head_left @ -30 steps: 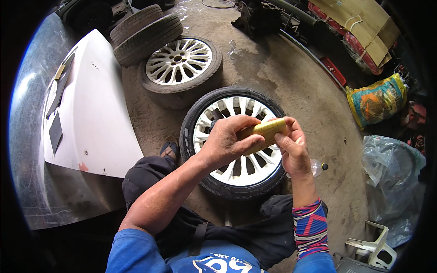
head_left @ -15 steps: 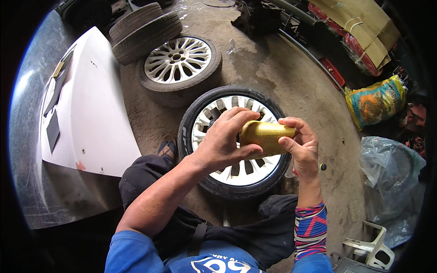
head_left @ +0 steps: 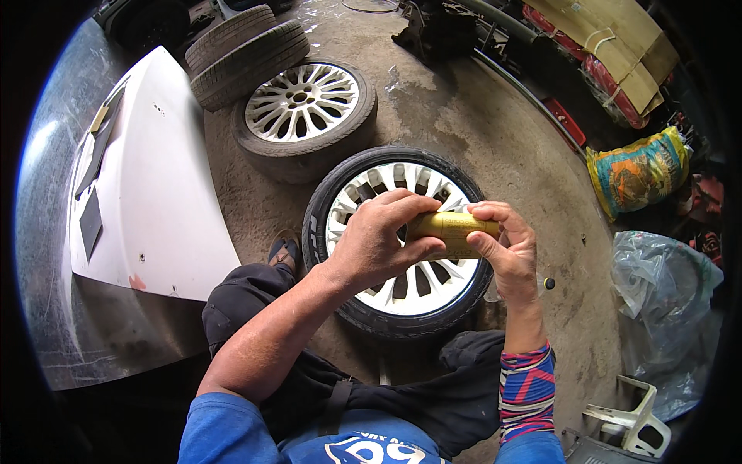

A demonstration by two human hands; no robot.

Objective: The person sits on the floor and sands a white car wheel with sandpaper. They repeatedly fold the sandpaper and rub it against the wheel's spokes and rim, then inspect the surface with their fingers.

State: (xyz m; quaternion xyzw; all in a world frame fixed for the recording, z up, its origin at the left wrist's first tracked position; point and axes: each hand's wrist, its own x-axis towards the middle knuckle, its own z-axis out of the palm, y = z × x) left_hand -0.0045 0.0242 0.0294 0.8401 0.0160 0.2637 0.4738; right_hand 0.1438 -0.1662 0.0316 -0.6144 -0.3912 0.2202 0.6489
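Note:
Between my two hands is a folded piece of yellow-gold sandpaper (head_left: pixel 454 225), printed on its back and bowed into a curve. My left hand (head_left: pixel 386 232) grips its left end, fingers above and thumb below. On its right end, my right hand (head_left: pixel 506 240) pinches it between thumb and fingers. Both hands are over a white multi-spoke wheel with a black tyre (head_left: pixel 410 308), which lies flat on the ground in front of me. My hands and the sandpaper hide the wheel's middle. Just beyond my left hand, a small dark object (head_left: pixel 365 190) shows on the spokes.
Farther off lies a second white-rimmed wheel (head_left: pixel 301 97), with loose tyres (head_left: pixel 251 62) behind it. A white car panel (head_left: pixel 154 178) stands at left. On the right are a colourful sack (head_left: pixel 641 172), clear plastic sheeting (head_left: pixel 665 309) and a white plastic frame (head_left: pixel 634 417).
The sandpaper has tilted and bent more, so its visible face looks narrower. My right hand has shifted slightly left and down; both hands keep their hold.

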